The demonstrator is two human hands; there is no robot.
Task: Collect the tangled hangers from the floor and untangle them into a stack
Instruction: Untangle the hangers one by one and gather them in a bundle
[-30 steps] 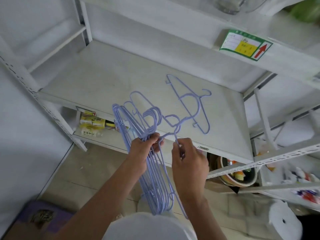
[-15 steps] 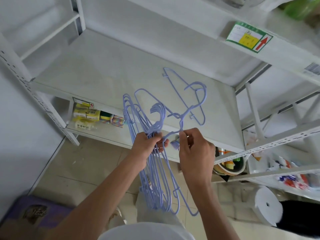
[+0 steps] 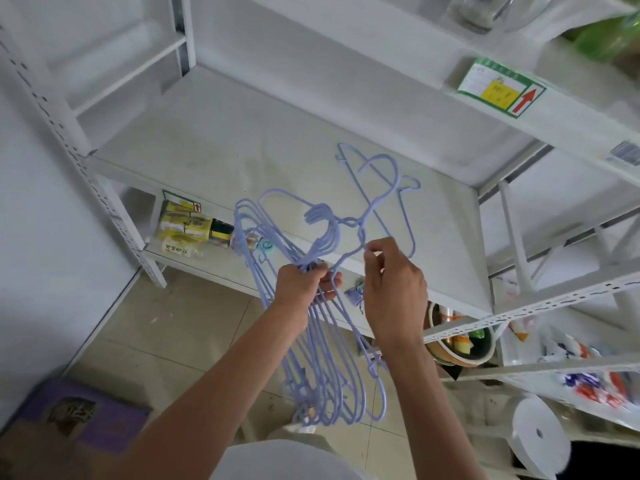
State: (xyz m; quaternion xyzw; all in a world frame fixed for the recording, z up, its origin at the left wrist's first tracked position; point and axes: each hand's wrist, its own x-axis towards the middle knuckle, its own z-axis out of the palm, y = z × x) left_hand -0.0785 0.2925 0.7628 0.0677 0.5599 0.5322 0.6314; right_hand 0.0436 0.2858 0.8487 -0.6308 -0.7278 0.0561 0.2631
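Several light purple wire hangers form a bunch [image 3: 325,368] that hangs down in front of a white shelf. My left hand [image 3: 301,285] is closed around the bunch just below its hooks [image 3: 323,223]. One loose hanger [image 3: 375,199] rises up and to the right, its hook over the shelf top. My right hand [image 3: 391,289] pinches that hanger's twisted neck between thumb and fingers. Another purple hanger [image 3: 407,220] lies flat on the shelf behind it, partly hidden.
The white metal shelf [image 3: 221,147] fills the middle of the view, with packets [image 3: 187,226] on the level below. A bowl of items [image 3: 457,344] and a white roll [image 3: 536,441] sit at the right. A purple box [image 3: 79,417] lies on the tiled floor.
My right hand has lifted the loose hanger's neck higher and to the right, away from the bunch. The left hand keeps its grip on the bunch.
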